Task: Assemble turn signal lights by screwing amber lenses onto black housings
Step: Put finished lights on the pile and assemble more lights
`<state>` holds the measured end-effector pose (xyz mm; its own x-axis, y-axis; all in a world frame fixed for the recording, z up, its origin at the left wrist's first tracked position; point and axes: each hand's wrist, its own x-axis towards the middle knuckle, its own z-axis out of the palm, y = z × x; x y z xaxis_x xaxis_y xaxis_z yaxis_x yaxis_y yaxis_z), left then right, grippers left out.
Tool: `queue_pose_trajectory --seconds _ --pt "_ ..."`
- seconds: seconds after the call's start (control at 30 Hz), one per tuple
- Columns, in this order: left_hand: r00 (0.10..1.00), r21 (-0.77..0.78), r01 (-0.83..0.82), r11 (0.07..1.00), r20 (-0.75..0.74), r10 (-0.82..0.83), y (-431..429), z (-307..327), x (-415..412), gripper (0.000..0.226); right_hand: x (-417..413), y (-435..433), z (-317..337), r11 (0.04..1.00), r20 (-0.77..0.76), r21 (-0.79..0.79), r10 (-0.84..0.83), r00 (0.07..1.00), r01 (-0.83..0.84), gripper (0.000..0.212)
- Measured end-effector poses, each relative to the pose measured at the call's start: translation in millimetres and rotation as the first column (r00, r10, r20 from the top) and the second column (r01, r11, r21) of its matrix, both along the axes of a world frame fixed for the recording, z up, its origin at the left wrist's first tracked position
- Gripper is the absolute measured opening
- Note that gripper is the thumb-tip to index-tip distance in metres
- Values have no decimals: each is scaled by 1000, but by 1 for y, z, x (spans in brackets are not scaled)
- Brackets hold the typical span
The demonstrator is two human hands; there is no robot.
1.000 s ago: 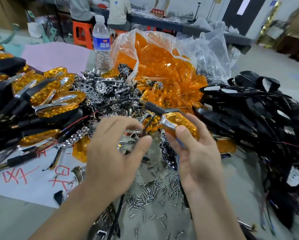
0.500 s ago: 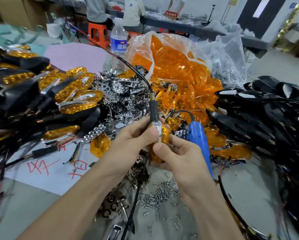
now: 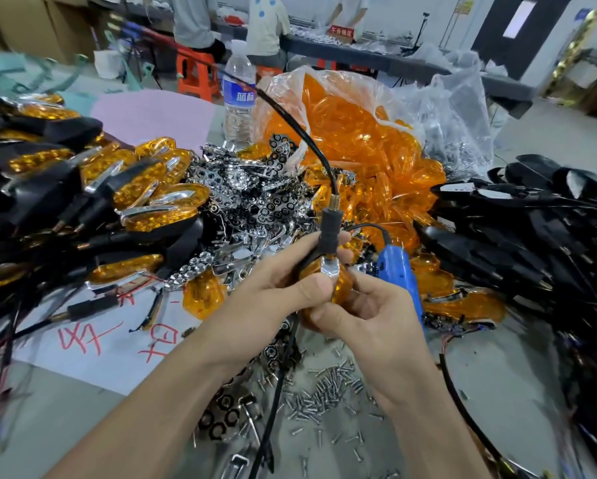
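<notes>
I hold one turn signal light upright between both hands, its amber lens and chrome tip facing me. Its black stem points up, and a black cable arcs away from it. My left hand grips the light from the left, thumb pressed on the lens. My right hand curls round it from below and the right. A blue electric screwdriver stands just behind my right hand; whether that hand also holds it is hidden.
Loose screws lie on the table below my hands. A plastic bag of amber lenses sits behind, with chrome reflectors beside it. Assembled lights pile up on the left and black housings on the right. A water bottle stands at the back.
A second ago my right hand alone held the light while my left was near the chrome parts. Now both hands grip it, stem turned upward, and the blue screwdriver shows.
</notes>
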<state>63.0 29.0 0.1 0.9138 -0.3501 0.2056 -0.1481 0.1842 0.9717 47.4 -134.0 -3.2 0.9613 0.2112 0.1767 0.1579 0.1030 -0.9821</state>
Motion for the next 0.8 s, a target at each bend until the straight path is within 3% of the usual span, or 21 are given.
queue_pose_trajectory --seconds 0.13,0.2,0.3,0.5,0.67,0.8 --pt "939 -65 -139 988 -326 110 -16 0 13 35 0 3 -1 997 77 -48 -50 996 53 30" --pt "925 -183 -155 971 -373 78 -22 -3 9 34 -2 4 -1 996 94 -52 -65 993 70 33" --pt "930 -308 -168 936 -364 48 -27 -5 -1 37 -4 6 1 995 115 -58 -75 990 82 34" --pt "913 -212 -240 947 -380 146 -29 4 7 28 -3 13 4 995 173 -55 -75 982 86 51" --pt "948 -254 -246 935 -265 177 -27 -2 -19 40 -4 14 1 994 178 -58 -81 981 93 57" --pt "924 -238 -321 917 -292 248 -32 -3 -18 45 -4 17 -4 992 158 -61 -96 983 107 59"
